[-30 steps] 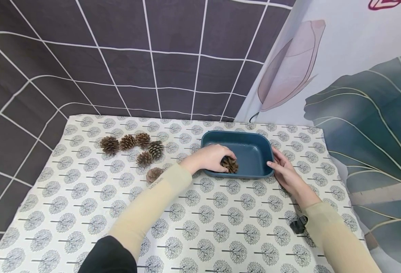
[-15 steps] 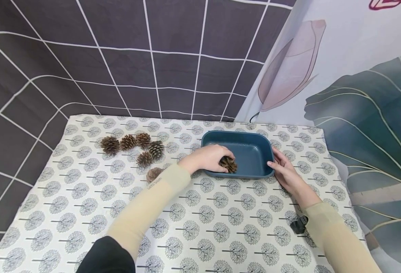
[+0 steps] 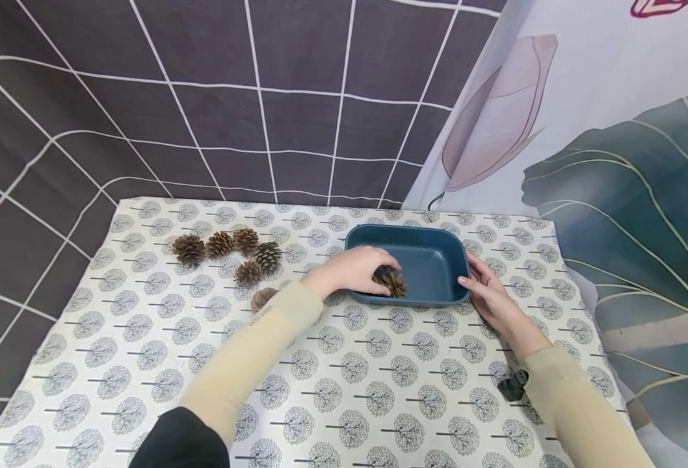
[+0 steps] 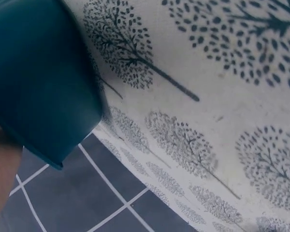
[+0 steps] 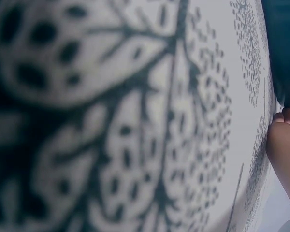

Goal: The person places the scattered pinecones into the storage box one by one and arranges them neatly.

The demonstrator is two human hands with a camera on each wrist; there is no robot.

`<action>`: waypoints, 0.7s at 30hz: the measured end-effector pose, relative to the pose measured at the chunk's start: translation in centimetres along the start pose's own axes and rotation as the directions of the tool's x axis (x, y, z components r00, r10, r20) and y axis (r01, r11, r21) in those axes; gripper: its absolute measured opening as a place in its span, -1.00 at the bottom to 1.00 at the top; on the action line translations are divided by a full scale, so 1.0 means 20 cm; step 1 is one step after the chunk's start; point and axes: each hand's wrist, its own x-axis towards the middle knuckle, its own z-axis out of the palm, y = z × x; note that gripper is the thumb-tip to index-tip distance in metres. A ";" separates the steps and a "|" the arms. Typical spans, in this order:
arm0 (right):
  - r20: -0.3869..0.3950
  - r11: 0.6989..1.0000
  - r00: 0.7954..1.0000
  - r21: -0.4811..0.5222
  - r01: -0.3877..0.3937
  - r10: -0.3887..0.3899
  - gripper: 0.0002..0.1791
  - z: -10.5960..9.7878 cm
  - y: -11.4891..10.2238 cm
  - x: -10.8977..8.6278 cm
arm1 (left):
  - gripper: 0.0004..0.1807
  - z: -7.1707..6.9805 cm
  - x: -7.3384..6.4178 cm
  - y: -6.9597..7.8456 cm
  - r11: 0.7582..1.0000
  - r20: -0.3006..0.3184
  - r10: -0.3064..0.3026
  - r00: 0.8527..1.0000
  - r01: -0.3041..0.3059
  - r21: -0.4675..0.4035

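Note:
A pine cone (image 3: 395, 284) lies low inside the dark blue-green rectangular tub (image 3: 449, 244), near its front left corner. My left hand (image 3: 358, 268) reaches over the tub's left side, with fingers and thumb curved round the cone. Part of the cone is hidden by that hand. At the tub's right end my right hand (image 3: 490, 296) holds the wall, thumb over the rim and fingers along the outside. The left wrist view shows the tub's outer wall (image 4: 43, 72) and a bit of the left hand (image 4: 2, 179). In the right wrist view, the right hand (image 5: 285, 137) touches the tub (image 5: 285, 43).
Several other pine cones (image 3: 220, 245) lie grouped on the left of the tree-patterned tablecloth (image 3: 344, 364). A single cone (image 3: 263, 298) sits close beside the left forearm. A dark tiled-pattern backdrop (image 3: 297, 117) rises behind the table. A small black device (image 3: 514, 385) is at the right wrist.
My left hand has shifted slightly to the left, and more of the pine cone shows beyond its fingertips. The right hand and the tub have stayed in place.

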 end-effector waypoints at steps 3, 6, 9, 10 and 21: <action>0.000 1.000 1.000 -0.005 -0.009 0.009 -0.20 0.00 0.00 0.00 | -0.38 -0.02 -0.02 0.01 1.000 -0.005 -0.010 1.000 0.010 -0.004; -0.005 1.000 1.000 -0.016 -0.024 0.024 -0.19 0.00 0.00 0.00 | -0.41 -0.06 -0.05 0.01 1.000 -0.013 -0.032 0.999 0.032 0.000; -0.005 0.999 1.000 -0.027 -0.024 0.024 -0.18 0.00 0.00 -0.01 | -0.45 -0.11 -0.10 0.03 0.998 -0.019 -0.057 0.998 0.057 0.019; -0.003 0.999 1.000 -0.029 -0.024 0.024 -0.18 0.00 0.00 -0.01 | -0.46 -0.13 -0.12 0.03 0.998 -0.021 -0.061 0.998 0.062 0.027; 0.001 0.999 1.000 -0.033 -0.018 0.018 -0.20 0.00 -0.01 0.00 | -0.50 -0.22 -0.33 0.03 0.993 -0.053 -0.094 0.994 0.097 0.068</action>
